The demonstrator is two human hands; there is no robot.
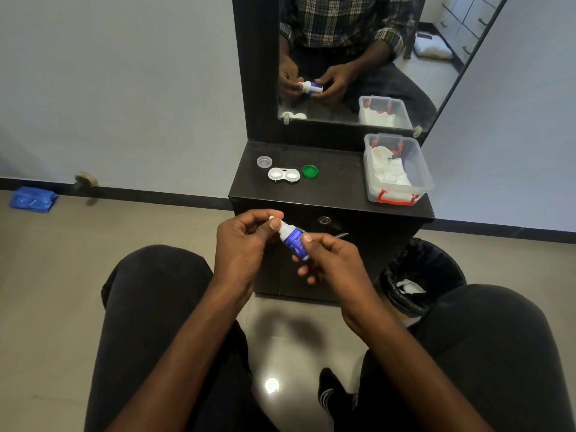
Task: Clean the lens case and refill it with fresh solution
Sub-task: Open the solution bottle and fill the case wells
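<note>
Left-hand fingers [274, 224] pinched the white cap end of a small white bottle with a blue label [294, 240]; right hand [330, 260] curled round its body, probably steadying it for uncapping. White twin-well lens case [284, 175] lay open on the black table [336, 182], clear cap [264, 161] and green cap [309, 171] beside it, ready for filling. Clear plastic tissue box [397, 168] right; mirror [352, 57] behind; lined bin [420, 275] on the tiled floor [62, 260].
</note>
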